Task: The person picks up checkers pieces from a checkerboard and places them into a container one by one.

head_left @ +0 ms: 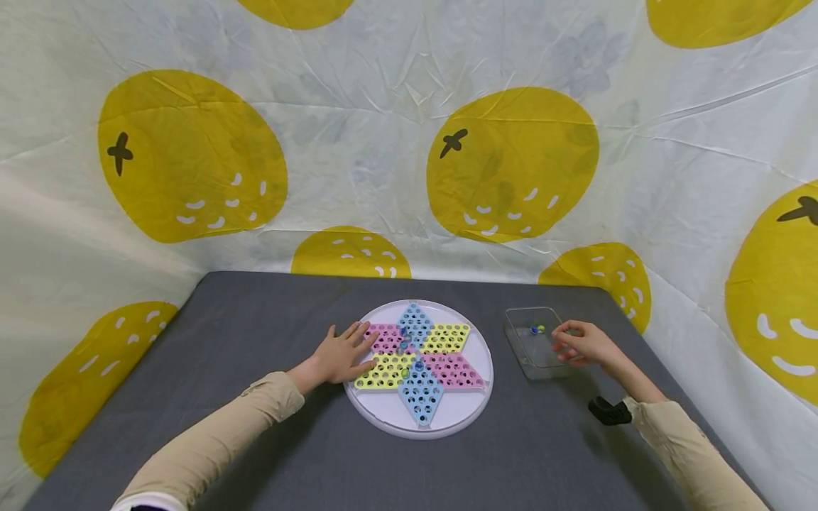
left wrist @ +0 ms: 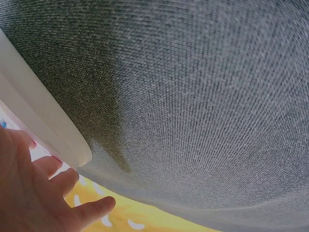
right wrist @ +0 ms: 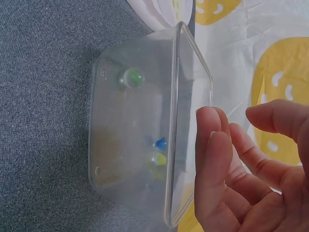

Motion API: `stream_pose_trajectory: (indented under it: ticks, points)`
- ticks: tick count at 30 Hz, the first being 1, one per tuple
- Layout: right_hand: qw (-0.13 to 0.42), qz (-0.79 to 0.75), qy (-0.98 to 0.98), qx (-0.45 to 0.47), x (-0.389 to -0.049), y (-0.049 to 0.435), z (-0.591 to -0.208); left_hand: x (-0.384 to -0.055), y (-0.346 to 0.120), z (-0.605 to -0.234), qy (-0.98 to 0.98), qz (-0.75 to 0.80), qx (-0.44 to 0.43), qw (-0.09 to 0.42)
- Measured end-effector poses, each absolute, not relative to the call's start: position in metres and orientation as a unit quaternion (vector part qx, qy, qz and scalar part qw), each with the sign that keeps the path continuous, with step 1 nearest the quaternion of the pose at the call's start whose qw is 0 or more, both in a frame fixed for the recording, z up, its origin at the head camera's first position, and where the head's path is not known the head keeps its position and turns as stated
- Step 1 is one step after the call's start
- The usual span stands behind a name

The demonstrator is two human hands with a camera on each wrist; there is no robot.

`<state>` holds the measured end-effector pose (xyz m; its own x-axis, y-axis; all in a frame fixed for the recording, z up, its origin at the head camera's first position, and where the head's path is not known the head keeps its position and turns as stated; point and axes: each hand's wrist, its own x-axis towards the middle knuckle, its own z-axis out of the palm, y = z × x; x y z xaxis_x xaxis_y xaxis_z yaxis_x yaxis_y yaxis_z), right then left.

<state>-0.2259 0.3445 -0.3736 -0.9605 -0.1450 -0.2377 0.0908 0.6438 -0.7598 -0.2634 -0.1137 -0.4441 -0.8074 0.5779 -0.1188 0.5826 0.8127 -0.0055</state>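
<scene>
A round white Chinese checkers board (head_left: 383,417) lies on the table, its star made of blue, yellow and pink triangles. Several glass marbles (head_left: 404,341) sit near the star's middle. My left hand (head_left: 340,356), fingers spread, rests at the board's left edge. To the right stands a clear plastic container (head_left: 520,348). Inside it are a green marble (right wrist: 133,77), a blue marble (right wrist: 160,143) and a yellow marble (right wrist: 158,158). My right hand (head_left: 586,344) is by the container's right rim, fingers loosely bent. Thumb and fingertips are apart, with nothing visible between them.
Dark grey cloth covers the table (head_left: 287,440). A white curtain (head_left: 358,163) with yellow fruit prints hangs behind and along both sides. A black band (head_left: 608,411) is on the right wrist.
</scene>
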Motion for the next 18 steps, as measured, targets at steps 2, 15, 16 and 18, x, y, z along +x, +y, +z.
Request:
stream_pose_trajectory:
  ticks: [2,15,16,18]
  points:
    - [0.140,-0.422,0.895,-0.016,-0.225,0.343,-0.373,-0.263,-0.113,-0.444,0.950,-0.022,0.306,0.057]
    - [0.141,-0.424,0.894,-0.034,-0.225,0.330,-0.372,-0.264,-0.114,-0.446,0.951,-0.019,0.306,0.047]
    - [0.142,-0.424,0.894,-0.034,-0.225,0.329,-0.372,-0.264,-0.114,-0.446,0.951,-0.019,0.306,0.046]
    - [0.142,-0.426,0.893,-0.035,-0.224,0.326,-0.372,-0.264,-0.114,-0.446,0.951,-0.019,0.306,0.046]
